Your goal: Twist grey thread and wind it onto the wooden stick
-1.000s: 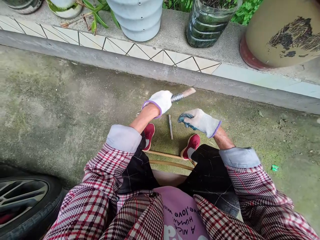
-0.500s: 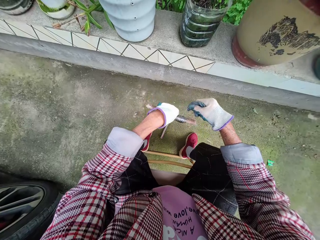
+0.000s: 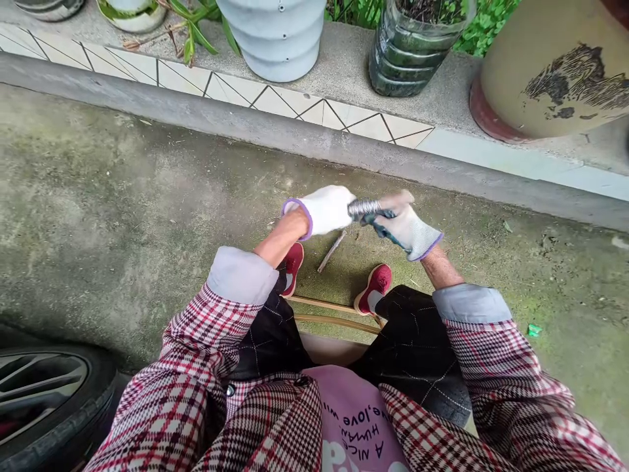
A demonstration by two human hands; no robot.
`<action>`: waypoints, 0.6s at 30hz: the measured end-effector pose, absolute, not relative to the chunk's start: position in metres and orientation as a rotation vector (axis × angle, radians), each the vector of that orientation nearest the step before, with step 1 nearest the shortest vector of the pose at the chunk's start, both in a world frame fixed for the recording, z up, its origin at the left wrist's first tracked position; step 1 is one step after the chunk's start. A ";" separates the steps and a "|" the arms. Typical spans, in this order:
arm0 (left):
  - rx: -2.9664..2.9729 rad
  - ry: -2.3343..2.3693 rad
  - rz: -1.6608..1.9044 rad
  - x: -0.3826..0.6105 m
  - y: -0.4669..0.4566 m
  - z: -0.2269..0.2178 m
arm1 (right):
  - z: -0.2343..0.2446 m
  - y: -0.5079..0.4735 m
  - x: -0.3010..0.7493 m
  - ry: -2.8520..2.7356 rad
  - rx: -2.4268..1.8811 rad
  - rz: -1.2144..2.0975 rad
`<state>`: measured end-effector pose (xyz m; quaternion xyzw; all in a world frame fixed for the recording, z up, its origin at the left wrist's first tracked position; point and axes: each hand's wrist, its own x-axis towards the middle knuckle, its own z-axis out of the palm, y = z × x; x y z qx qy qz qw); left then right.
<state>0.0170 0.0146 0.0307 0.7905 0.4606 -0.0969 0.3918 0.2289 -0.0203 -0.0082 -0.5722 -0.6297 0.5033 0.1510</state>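
Observation:
My left hand [image 3: 328, 208], in a white glove with a purple cuff, is closed around a wooden stick [image 3: 397, 199] wound with silvery wire [image 3: 364, 207]. The stick's bare end points right and is blurred by motion. My right hand [image 3: 400, 229], in a white glove with dark coated fingers, is close under that end. Its fingers are pinched together at the wire; the strand itself is hard to make out. A thin rod [image 3: 331, 251] shows on the concrete below my left hand.
Ahead runs a tiled ledge [image 3: 236, 90] bearing a white ribbed pot [image 3: 272, 39], a cut plastic bottle planter [image 3: 405, 59] and a large tan pot [image 3: 545, 72]. A car wheel [image 3: 44, 393] stands at lower left. A green scrap [image 3: 534, 330] lies on the ground at right.
The wire-wound stick has tilted, its right end swinging upward. My right hand has moved left and down, from beside the stick to beneath its end. The view has shifted slightly.

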 end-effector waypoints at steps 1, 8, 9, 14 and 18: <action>1.992 1.261 -0.237 0.015 0.019 0.030 | -0.008 -0.024 0.222 -1.780 -1.671 1.484; 2.045 1.636 -0.331 0.017 0.029 0.017 | 0.011 -0.048 0.206 -2.013 -1.636 1.438; 2.064 1.643 -0.353 0.019 0.028 0.014 | 0.016 -0.050 0.209 -2.020 -1.645 1.406; 2.172 1.505 -0.579 0.033 0.019 0.002 | 0.035 -0.044 0.230 -2.022 -1.739 1.240; 2.266 1.278 -0.635 0.044 0.007 0.001 | 0.032 -0.032 0.244 -2.024 -1.904 1.096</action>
